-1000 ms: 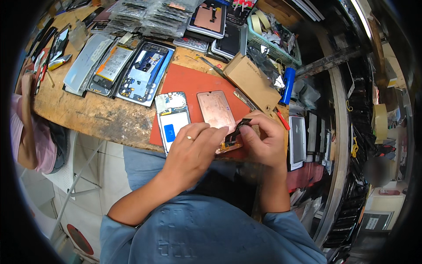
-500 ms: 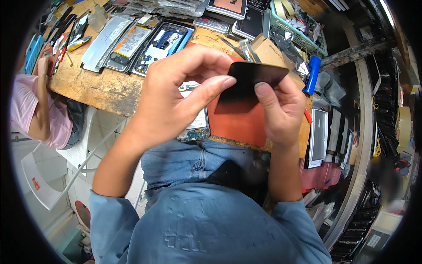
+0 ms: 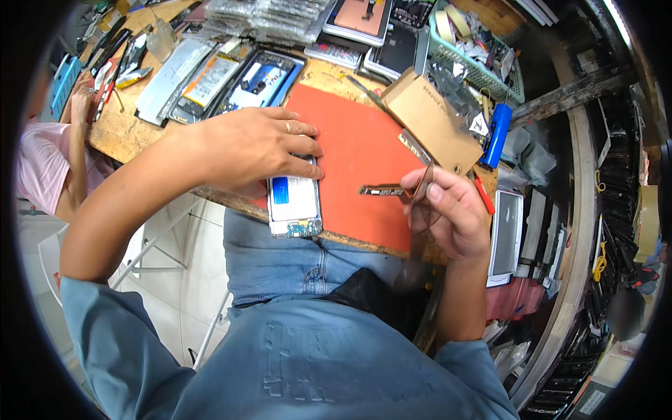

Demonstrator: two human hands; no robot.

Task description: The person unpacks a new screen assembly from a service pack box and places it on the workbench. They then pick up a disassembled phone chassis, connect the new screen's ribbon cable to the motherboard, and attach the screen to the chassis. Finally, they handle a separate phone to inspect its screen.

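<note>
The left hand (image 3: 269, 143), fingers loosely spread, grip unclear, covers part of an opened phone (image 3: 297, 199), circuitry (image 3: 302, 228) exposed, while the right hand (image 3: 456, 215) pinches a thin, unattached panel (image 3: 422, 199).

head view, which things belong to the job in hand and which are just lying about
In use, it seems:
- opened phone, left hand over its far end
- thin dark panel with flex cable, held in the right hand
- orange mat beneath

Apparently just lying about:
- brown cardboard box
- blue cylinder
- green basket
- bagged stack
</note>
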